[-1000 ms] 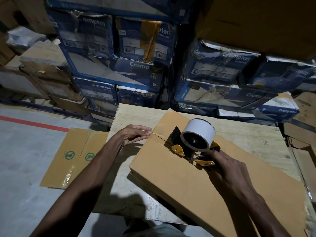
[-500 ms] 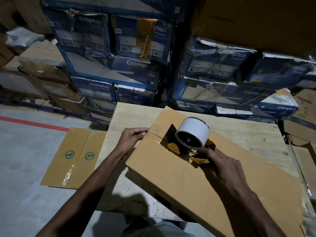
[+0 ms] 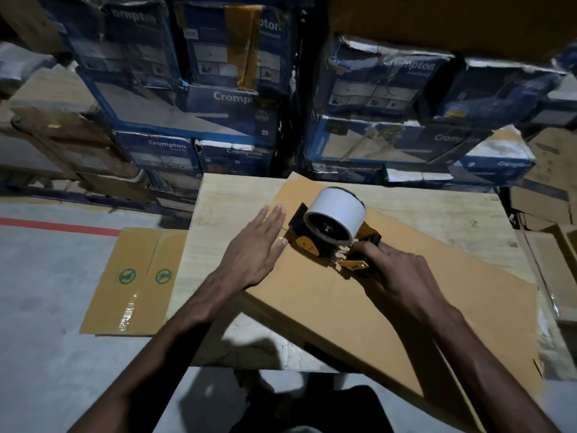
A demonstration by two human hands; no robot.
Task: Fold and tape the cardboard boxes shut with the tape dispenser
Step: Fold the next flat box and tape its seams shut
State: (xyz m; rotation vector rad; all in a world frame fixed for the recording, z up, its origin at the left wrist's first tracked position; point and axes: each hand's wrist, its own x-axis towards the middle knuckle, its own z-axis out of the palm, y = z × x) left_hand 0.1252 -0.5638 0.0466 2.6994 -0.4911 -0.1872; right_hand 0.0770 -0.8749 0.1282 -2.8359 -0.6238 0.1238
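A flattened cardboard box (image 3: 312,304) is lying slantwise across the table (image 3: 443,214). Its far corner is reaching close to the table's far edge, and its near end is hanging out past the near edge towards the right corner.

The left grip (image 3: 253,254) is holding nothing. It is lying flat on the far left part of the box, fingers straight and close together, palm pressing down on the cardboard.

The right grip (image 3: 396,273) is curling round the handle of the tape dispenser (image 3: 331,245). The dispenser is sitting on the box just to the right of the left fingertips. Its white tape roll (image 3: 338,210) is riding on top of the black and yellow frame, with the open core facing the person. A short shiny patch is showing on the cardboard between the left thumb and the dispenser's front.

A second flattened box (image 3: 134,276) is lying on the floor (image 3: 46,339) against the table's left edge, with two round green marks on it. A red line (image 3: 59,225) is running across the floor beyond it. Blue printed cartons (image 3: 218,104) are standing stacked behind the table's far edge.
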